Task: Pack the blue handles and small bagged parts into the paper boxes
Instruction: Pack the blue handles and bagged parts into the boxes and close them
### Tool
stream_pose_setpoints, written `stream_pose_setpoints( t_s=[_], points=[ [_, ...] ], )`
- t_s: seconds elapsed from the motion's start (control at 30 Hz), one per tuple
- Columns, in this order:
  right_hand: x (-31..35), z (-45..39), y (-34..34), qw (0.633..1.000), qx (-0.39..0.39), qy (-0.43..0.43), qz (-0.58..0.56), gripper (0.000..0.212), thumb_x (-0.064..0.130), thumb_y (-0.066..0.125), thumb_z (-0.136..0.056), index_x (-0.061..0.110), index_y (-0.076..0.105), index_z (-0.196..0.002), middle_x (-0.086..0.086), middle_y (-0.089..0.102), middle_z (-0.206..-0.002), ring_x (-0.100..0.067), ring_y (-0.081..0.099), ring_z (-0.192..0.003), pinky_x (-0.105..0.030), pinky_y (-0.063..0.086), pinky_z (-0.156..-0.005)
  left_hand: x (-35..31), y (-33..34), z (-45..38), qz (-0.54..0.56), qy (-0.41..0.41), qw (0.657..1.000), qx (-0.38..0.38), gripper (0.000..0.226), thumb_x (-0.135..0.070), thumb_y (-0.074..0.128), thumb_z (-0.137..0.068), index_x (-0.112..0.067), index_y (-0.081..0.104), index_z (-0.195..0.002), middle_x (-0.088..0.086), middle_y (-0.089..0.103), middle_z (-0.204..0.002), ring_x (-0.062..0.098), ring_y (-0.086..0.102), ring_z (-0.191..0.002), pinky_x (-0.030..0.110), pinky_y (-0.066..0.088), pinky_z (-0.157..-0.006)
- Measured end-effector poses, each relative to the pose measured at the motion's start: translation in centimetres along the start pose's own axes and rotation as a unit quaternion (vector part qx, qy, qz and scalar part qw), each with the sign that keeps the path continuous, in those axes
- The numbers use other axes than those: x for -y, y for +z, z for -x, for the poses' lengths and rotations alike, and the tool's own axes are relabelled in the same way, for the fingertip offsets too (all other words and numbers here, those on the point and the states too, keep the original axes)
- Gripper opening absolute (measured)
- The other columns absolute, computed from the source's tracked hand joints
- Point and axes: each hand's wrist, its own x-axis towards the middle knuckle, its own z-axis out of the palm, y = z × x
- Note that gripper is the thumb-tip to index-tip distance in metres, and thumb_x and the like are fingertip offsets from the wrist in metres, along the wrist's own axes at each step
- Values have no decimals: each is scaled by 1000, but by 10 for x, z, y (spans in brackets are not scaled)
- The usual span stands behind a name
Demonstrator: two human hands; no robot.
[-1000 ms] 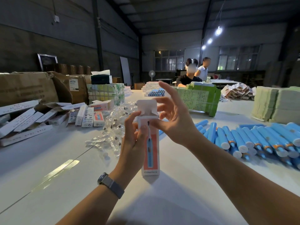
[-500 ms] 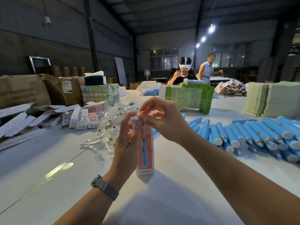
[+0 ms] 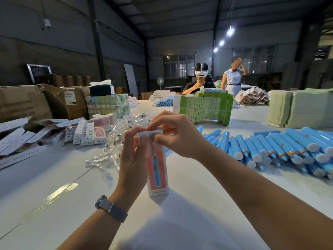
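White table [image 3: 54,177] — both hands' fingers [image 3: 155,123] pinch upright paper box [image 3: 158,170].

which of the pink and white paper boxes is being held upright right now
The tall pink-and-white paper box at centre, gripped by the left hand while the right hand pinches its top flap; the other boxes sit untouched at left.

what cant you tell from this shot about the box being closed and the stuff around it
- Inside of the box, head view: walls and both hands hide whether a handle or bag is in it.
- Top flap: right hand and left hand cover it.
- Box print: too small.
- Handles: right edge cuts the pile.
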Motion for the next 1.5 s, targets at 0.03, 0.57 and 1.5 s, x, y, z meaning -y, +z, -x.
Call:
stream_pose_setpoints(
  t_s=[0.03,0.57,1.5],
  points=[
    [1,0,0,1000,3,3,10,11,7,70,-86,12,73,-95,4,62,-93,-20,64,-90,-37,58,-79,-1,0,0,-3,1,1000,-2,15,-20,34,-103,-26,43,-113,-16,67,-102,13,70,-89,22,58,-67],
    [13,0,2,998,-38,3,43,12,12,66,-87,22,66,-80,11,60,-78,-10,58,-75,-25,50,-68,3,3,7,-74,20,997,14,30,-29,31,-104,-39,28,-133,-18,63,-103,9,70,-88,28,61,-70],
    [17,-5,-17,997,74,27,11,20,-1,58,-93,13,72,-89,2,57,-90,-20,59,-92,-32,54,-86,3,-3,4,-116,40,992,18,10,-24,32,-103,-29,35,-111,-6,60,-86,19,65,-67,47,55,-54]
  ],
)
